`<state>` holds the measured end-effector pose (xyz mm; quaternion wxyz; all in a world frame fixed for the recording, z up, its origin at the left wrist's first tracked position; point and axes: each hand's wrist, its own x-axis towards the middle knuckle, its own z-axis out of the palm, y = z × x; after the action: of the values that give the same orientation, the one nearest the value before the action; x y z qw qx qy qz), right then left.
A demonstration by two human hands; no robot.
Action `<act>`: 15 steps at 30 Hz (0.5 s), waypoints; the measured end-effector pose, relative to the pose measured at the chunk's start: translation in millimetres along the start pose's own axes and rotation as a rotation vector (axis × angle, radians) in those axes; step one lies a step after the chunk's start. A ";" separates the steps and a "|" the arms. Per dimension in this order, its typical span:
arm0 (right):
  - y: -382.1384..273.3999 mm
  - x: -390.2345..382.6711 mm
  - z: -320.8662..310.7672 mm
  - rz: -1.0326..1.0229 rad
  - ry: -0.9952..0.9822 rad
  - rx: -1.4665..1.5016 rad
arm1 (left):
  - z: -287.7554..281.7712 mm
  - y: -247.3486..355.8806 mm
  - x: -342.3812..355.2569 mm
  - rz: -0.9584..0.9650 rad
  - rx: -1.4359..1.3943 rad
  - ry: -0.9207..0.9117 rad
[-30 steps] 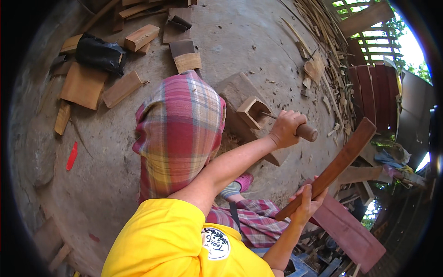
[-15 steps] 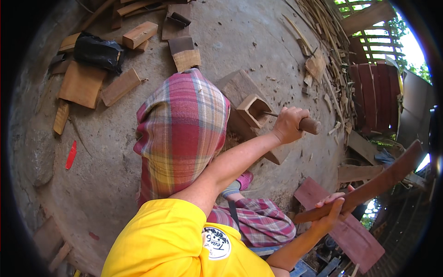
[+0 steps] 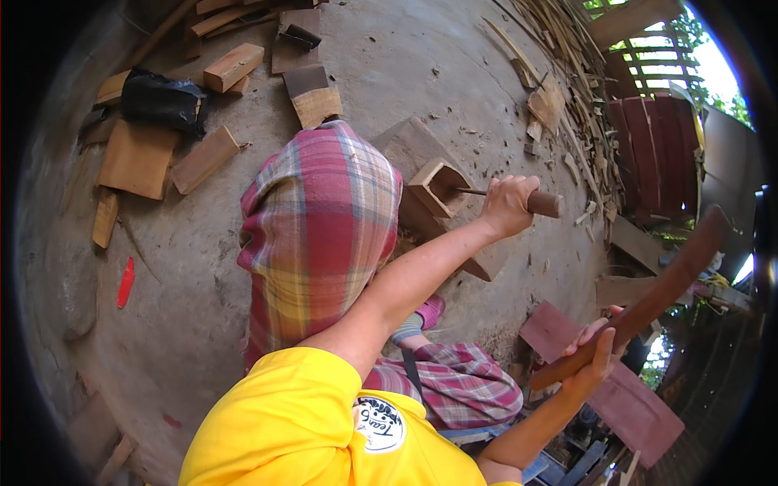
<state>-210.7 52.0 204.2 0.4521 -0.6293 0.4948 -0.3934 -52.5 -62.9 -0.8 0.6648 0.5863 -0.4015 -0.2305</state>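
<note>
My left hand (image 3: pixel 506 209) is closed round a chisel (image 3: pixel 544 204) with a thick wooden handle. The chisel's thin metal shaft reaches into the opening of a small hollowed wooden block (image 3: pixel 423 197); its tip is hidden inside. The block rests on a larger wooden block (image 3: pixel 407 146) on the floor. On the right, my right hand (image 3: pixel 594 356) grips the lower part of a long reddish-brown wooden club (image 3: pixel 660 296), which is held up at a slant, apart from the chisel.
Plaid cloth (image 3: pixel 320 211) covers my bent leg beside the block. Wood pieces (image 3: pixel 204 159) and a black-wrapped bundle (image 3: pixel 162 101) lie at the left. A reddish board (image 3: pixel 636 409) is below my right hand. Wood strips (image 3: pixel 567 49) are heaped at the far right.
My right hand has risen slightly, and the far end of the wooden club has swung upward. The chisel stays in the hollowed block. The whole view has shifted a little.
</note>
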 end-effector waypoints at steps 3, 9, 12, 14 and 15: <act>22.2 -4.8 27.6 0.072 0.211 -0.113 | -0.8 1.4 2.0 -0.022 0.012 0.006; 15.9 -19.9 16.7 0.440 0.008 -0.236 | -5.2 2.3 -3.6 -0.016 0.042 -0.074; -10.9 -14.7 -5.1 0.128 0.038 -0.135 | -6.7 -1.5 -1.5 -0.016 0.002 -0.133; -10.9 -14.0 -1.2 -0.009 0.102 -0.058 | -10.9 -3.5 1.4 -0.043 -0.032 -0.211; -5.8 -13.7 5.0 -0.169 0.194 0.076 | -13.2 -3.6 3.4 -0.047 -0.039 -0.240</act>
<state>-207.2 66.9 207.7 0.3907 -0.6102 0.4662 -0.5075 -39.4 -58.4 -3.3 0.6177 0.5507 -0.4597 -0.3221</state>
